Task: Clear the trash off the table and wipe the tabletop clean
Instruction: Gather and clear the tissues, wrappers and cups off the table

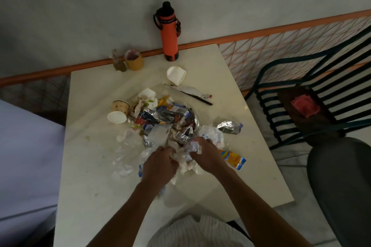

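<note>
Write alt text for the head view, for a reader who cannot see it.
Both hands, left hand and right hand, gather crumpled tissues from a litter pile of foil wrappers and paper cups on a pale table. An orange bottle stands at the far edge; a dark slatted chair sits to the right.

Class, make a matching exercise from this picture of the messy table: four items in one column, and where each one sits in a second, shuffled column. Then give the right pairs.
Items
1. orange water bottle
2. tipped-over paper cup
3. silver foil wrapper
4. pink cloth

Places
A. on the seat of the dark slatted chair
B. on the table, just right of the trash pile
C. upright at the table's far edge, by the wall
D. on its side at the left of the trash pile

Pairs: 1-C, 2-D, 3-B, 4-A
</note>
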`<state>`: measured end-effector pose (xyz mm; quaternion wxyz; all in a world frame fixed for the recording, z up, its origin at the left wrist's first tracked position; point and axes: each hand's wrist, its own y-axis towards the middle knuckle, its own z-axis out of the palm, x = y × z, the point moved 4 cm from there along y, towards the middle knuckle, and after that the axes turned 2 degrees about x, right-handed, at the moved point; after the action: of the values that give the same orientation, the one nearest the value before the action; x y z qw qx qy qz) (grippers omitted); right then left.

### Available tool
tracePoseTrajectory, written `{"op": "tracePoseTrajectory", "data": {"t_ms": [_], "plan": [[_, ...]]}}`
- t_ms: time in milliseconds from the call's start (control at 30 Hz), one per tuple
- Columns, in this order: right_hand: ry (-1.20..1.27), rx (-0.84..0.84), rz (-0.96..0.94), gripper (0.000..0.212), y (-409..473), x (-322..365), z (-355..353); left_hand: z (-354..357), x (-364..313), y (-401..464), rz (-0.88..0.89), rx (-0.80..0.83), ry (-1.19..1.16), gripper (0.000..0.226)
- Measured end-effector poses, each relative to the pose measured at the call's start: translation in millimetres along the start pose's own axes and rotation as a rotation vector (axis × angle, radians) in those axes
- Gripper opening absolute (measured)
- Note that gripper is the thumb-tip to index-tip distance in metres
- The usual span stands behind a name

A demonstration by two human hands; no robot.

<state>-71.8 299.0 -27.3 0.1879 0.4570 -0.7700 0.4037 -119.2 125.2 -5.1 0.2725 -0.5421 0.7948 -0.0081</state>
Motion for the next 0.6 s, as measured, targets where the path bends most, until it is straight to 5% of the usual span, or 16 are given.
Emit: {"op": "tracePoseTrajectory", "data": {"t_ms": [267, 600], "plan": [[-0.011, 0.054, 0.054, 0.064, 26.7, -6.6, 12.7, -29.3, 9.9, -3.7, -0.182, -0.129, -0.285, 0.013], [-0.014, 0.112, -0.015, 0.033, 49.3, -7.0, 10.1, -33.7, 17.8, -11.5, -0.48, -0.195, -0.539, 0.014]]}}
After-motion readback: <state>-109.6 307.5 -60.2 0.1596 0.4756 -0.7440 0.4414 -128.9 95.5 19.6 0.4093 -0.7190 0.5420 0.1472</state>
